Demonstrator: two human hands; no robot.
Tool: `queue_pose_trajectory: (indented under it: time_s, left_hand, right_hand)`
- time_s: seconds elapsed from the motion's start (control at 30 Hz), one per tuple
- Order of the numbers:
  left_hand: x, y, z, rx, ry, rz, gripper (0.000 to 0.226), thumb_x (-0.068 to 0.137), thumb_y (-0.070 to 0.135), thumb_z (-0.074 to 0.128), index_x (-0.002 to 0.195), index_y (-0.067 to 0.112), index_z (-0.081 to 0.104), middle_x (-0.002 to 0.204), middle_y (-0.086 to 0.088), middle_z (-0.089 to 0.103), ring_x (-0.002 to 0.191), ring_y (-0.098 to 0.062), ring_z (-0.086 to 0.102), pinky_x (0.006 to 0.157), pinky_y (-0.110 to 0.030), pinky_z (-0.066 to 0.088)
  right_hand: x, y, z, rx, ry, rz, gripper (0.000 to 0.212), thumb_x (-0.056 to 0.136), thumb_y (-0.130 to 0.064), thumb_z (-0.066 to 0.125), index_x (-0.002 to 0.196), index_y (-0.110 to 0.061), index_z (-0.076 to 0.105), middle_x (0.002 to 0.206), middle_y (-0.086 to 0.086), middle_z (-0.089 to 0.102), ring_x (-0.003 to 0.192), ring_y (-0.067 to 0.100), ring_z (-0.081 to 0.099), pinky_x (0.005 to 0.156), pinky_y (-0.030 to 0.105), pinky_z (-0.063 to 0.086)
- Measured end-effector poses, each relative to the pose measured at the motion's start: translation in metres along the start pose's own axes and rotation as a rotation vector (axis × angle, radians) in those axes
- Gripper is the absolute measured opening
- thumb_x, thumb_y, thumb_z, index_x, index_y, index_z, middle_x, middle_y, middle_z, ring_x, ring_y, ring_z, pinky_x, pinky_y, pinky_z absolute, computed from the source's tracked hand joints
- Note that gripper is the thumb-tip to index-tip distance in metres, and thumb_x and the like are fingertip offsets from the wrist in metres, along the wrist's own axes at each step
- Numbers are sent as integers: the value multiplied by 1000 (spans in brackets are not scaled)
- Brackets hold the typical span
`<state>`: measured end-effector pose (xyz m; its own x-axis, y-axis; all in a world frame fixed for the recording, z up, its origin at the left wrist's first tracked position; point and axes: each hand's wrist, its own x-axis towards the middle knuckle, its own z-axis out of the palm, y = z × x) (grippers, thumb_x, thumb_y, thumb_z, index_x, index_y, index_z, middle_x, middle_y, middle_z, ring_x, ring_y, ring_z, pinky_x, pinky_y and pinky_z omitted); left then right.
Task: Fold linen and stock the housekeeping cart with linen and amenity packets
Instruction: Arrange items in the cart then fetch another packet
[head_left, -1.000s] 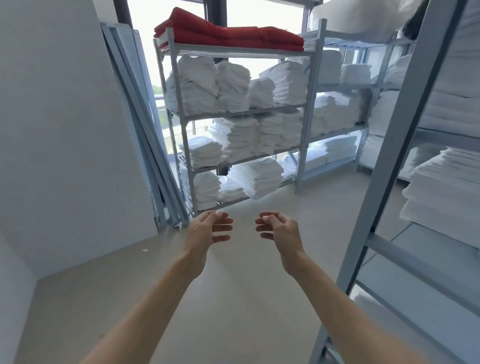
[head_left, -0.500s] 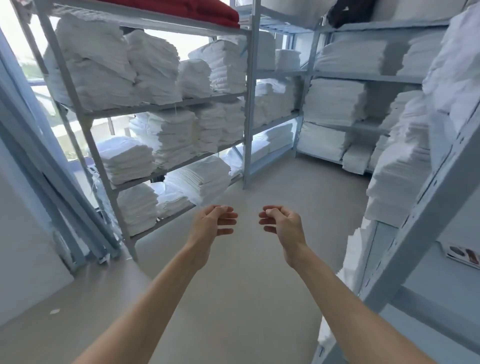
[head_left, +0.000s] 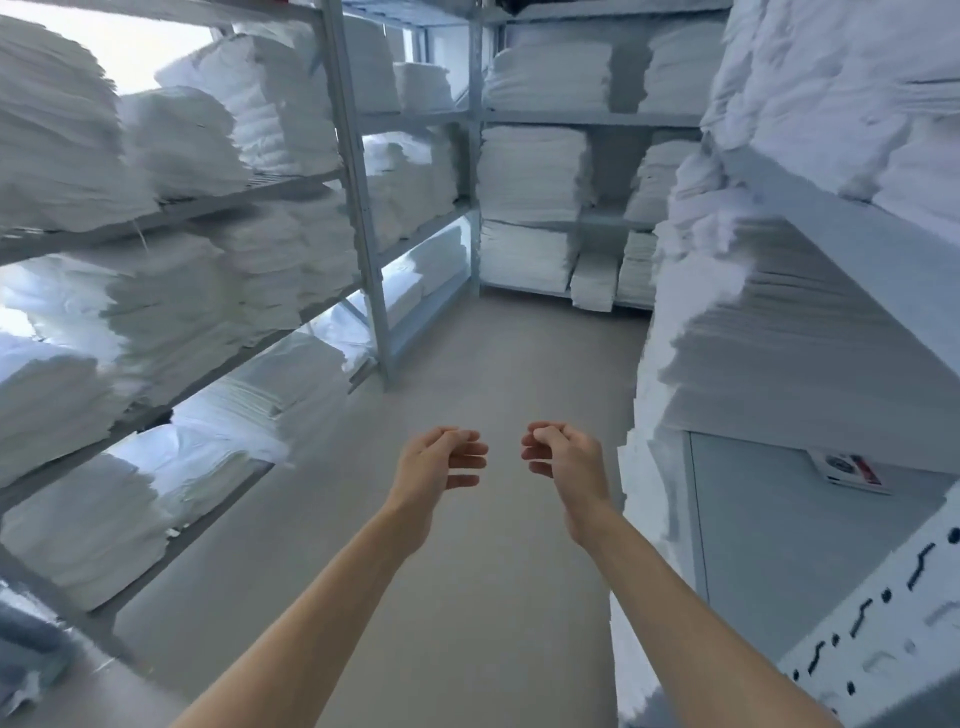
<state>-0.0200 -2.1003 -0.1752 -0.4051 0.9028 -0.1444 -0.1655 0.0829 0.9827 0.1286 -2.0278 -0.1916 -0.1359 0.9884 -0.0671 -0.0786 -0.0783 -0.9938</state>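
Left hand (head_left: 434, 460) and right hand (head_left: 569, 457) held out over the floor (head_left: 498, 374), near each other, fingers loosely curled, both empty. Folded white linen (head_left: 535, 174) stacked on grey metal shelves (head_left: 358, 171) left, ahead, right

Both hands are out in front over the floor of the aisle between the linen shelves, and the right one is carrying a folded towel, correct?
Not quite. In the head view the right hand holds nothing; like the left hand, it is empty, fingers loosely curled.
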Motion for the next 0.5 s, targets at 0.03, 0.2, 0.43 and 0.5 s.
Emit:
queue_pose_trajectory:
  time_s: [0.03, 0.2, 0.43, 0.5]
  left_hand:
    - [21, 1, 4, 12, -11, 2, 19, 99, 11, 51, 94, 3, 69, 91, -15, 74, 83, -26, 70, 79, -43, 57]
    - [130, 20, 20, 73, -57, -5, 19, 99, 12, 52, 93, 5, 69, 92, -16, 74, 83, -26, 70, 78, -42, 57]
    - [258, 23, 67, 116, -178, -26, 20, 99, 13, 52, 96, 3, 69, 91, -14, 75, 81, -24, 72, 77, -40, 59]
    - [288, 17, 89, 122, -247, -59, 19, 99, 13, 53, 96, 4, 69, 90, -13, 75, 81, -24, 72, 76, -39, 59]
  right_hand:
    - [19, 4, 4, 8, 11, 6, 18, 95, -9, 52, 90, -8, 70, 80, 6, 71, 72, 17, 66, 69, 29, 53]
    - [114, 10, 21, 56, 78, 63, 18, 94, -8, 52, 91, -7, 69, 81, 7, 69, 71, 17, 64, 69, 30, 52]
    - [216, 10, 3, 29, 202, 75, 18, 92, -9, 53, 90, -9, 70, 76, 0, 70, 67, 11, 65, 67, 27, 53]
    - [241, 11, -14, 27, 272, 79, 18, 92, -9, 53, 88, -11, 71, 75, 0, 70, 68, 12, 66, 68, 27, 54]
